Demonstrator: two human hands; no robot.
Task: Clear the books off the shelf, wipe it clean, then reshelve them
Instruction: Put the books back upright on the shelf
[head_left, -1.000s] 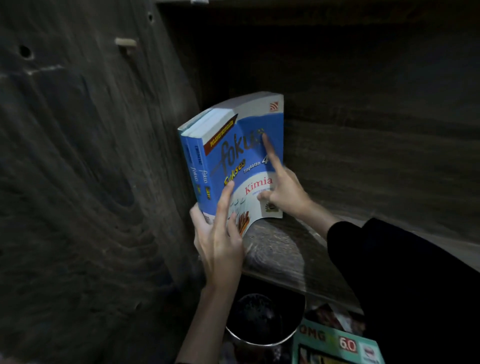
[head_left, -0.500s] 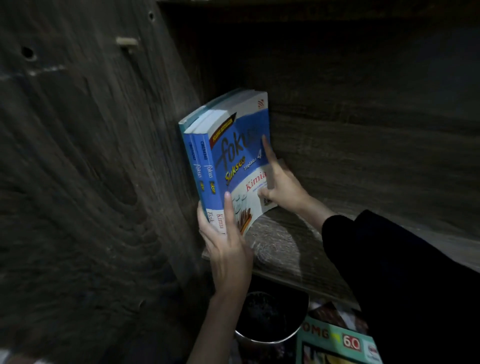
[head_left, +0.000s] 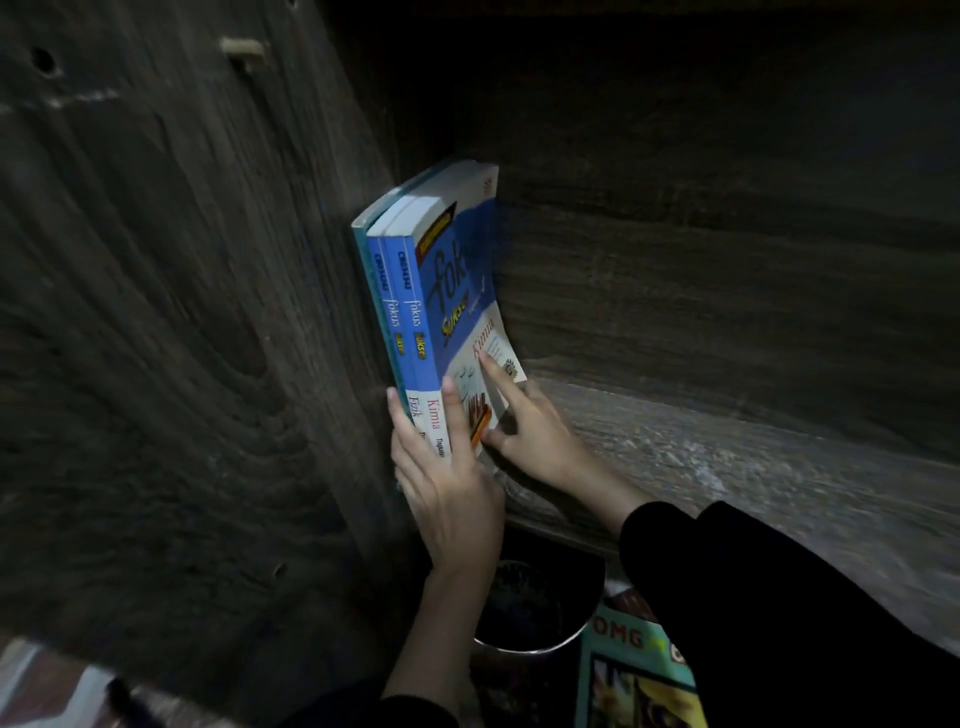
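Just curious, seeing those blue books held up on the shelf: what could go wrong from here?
The blue books stand near the front edge of the shelf, steadied by the left hand at their spines; they might slip off onto the metal pot below. The right hand presses one finger on the soft Kimia cover, which could crease.

Glossy paper books; matt, grainy wood shelf.
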